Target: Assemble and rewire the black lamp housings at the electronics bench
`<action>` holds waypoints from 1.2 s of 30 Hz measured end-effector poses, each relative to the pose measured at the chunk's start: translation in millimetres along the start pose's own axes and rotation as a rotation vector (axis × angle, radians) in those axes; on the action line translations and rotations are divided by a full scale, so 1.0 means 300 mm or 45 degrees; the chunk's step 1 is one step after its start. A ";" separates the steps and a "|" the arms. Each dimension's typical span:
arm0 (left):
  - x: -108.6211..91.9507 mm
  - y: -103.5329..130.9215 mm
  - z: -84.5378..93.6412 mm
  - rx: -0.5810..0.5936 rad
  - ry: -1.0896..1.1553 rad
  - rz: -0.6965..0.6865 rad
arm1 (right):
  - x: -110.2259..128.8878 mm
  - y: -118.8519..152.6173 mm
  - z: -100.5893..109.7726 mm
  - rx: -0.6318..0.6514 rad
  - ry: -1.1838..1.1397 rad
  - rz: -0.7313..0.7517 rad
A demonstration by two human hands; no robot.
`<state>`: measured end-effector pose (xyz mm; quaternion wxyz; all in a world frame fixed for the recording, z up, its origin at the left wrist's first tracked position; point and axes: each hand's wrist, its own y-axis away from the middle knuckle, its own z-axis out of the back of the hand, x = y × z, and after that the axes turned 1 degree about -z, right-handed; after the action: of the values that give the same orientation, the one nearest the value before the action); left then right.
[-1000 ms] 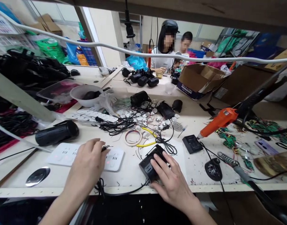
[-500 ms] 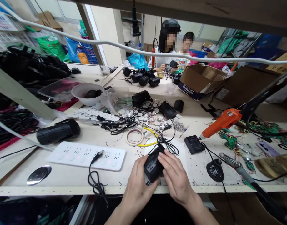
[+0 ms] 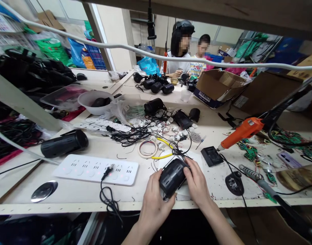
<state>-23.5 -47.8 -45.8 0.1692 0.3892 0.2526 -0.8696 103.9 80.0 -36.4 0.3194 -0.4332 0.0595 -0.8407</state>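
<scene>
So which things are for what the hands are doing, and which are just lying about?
Likely the job: black cylindrical housing; left hand and right hand holding it.

Probably just lying about: tape roll; purple phone; white bowl.

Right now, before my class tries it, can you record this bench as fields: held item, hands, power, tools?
Held item: black housing, rounded
Left hand: gripping its left side
Right hand: gripping its right side
Power: white power strip, left of the hands; plug lying on it, prongs exposed
Tools: orange power tool, right of the hands
</scene>
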 end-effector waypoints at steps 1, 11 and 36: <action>-0.001 0.000 0.000 -0.005 0.008 -0.001 | 0.018 0.005 0.003 -0.014 0.053 0.044; 0.012 0.006 0.001 0.007 0.001 -0.010 | 0.009 0.011 -0.028 0.200 0.175 0.016; -0.013 0.021 -0.024 -0.076 0.096 0.282 | 0.146 0.040 -0.045 -0.071 0.459 0.291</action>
<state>-13.6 -48.3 -48.7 0.2660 0.4418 0.2401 -0.8225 80.9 42.3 -19.0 0.3848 -0.2748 0.1876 -0.8610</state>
